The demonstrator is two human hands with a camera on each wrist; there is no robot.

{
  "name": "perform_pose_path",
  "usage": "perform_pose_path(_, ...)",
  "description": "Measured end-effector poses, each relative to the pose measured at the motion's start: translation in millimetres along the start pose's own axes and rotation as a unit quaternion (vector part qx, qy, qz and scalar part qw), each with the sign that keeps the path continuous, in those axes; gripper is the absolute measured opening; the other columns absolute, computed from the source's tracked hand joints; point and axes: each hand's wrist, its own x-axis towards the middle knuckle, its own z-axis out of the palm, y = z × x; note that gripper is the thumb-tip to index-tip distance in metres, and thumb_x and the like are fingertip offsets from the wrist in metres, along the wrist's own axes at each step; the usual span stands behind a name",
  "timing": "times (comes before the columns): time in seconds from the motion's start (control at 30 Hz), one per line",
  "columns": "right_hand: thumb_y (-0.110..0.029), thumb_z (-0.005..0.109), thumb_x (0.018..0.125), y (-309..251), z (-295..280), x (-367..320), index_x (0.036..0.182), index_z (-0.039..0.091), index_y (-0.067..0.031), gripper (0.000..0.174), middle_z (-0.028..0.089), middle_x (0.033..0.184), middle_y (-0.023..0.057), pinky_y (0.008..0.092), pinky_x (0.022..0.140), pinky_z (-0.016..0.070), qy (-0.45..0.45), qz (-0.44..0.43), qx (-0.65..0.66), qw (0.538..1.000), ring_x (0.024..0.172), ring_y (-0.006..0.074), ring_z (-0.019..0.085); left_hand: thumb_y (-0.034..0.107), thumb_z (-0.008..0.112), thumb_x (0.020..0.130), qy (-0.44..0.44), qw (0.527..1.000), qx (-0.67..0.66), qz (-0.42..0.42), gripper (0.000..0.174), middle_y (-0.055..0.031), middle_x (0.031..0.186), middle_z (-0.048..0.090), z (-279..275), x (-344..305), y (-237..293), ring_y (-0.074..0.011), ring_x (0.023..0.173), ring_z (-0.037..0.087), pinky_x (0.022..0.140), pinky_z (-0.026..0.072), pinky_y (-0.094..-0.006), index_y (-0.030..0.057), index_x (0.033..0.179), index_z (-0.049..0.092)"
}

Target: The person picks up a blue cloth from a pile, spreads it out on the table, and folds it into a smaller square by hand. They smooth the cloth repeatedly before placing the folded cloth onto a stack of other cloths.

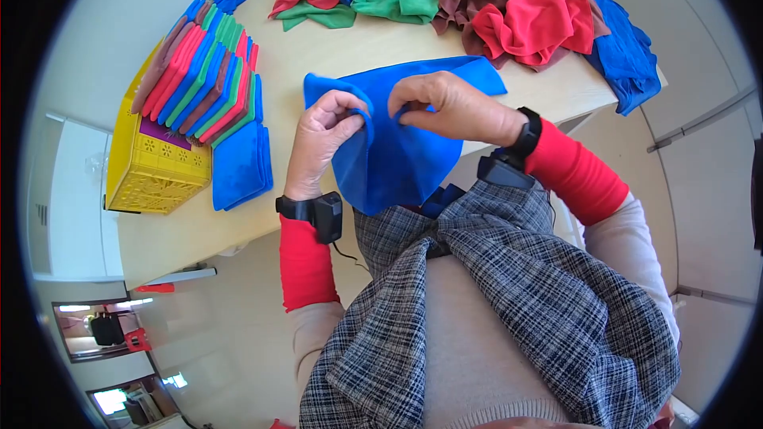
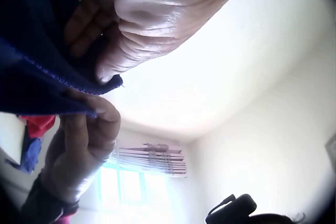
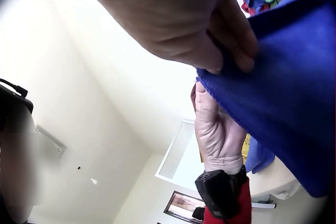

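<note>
A blue cloth (image 1: 401, 163) with a stitched edge hangs between both hands over the near side of the table, its far part spread on the tabletop. My left hand (image 1: 319, 139) pinches one edge of it between thumb and fingers. To the right, my right hand (image 1: 457, 107) pinches the cloth between thumb and fingertips, a short gap from the left. In the right wrist view, the right thumb and fingers sit at a corner of the blue cloth (image 3: 294, 82). The left wrist view shows both hands close together at the hemmed edges of the cloth (image 2: 37, 66).
A yellow basket (image 1: 163, 179) on the left bears rows of folded cloths (image 1: 203, 71) in red, blue, green and brown. Beside it lie folded blue cloths (image 1: 242, 163). Crumpled cloths (image 1: 548, 20) cover the table's far side, some hanging over the right edge.
</note>
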Motion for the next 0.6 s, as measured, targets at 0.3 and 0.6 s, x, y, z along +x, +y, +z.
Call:
perform_pose_path(0.3, 0.003, 0.067, 0.09, -18.9, 29.6, 22.8, 0.116, 0.067, -0.0052, 0.028, 0.071, 0.101, 0.0045, 0.0301, 0.084, 0.0545, 0.049, 0.019, 0.099, 0.994, 0.094, 0.016, 0.068, -0.003, 0.069, 0.093, -0.045, 0.995, -0.083, 0.013, 0.03, 0.0002, 0.108, 0.065, -7.8, -7.3, 9.5, -0.0072, 0.102, 0.062, 0.09, 0.0488, -0.0221, 0.0059, 0.12, 0.059)
perform_pose_path(0.6, 0.006, 0.066, 0.089, -8.9, 32.1, 19.2, 0.124, 0.068, -0.007, 0.038, 0.072, 0.114, 0.0085, 0.0339, 0.093, 0.0549, 0.036, -0.017, 0.103, 0.994, 0.106, 0.022, 0.069, -0.007, 0.069, 0.089, -0.072, 0.994, -0.068, -0.041, 0.045, -0.0018, 0.114, 0.066, -3.4, -1.4, 13.9, -0.0088, 0.106, 0.062, 0.092, 0.0487, -0.0236, 0.0055, 0.13, 0.053)
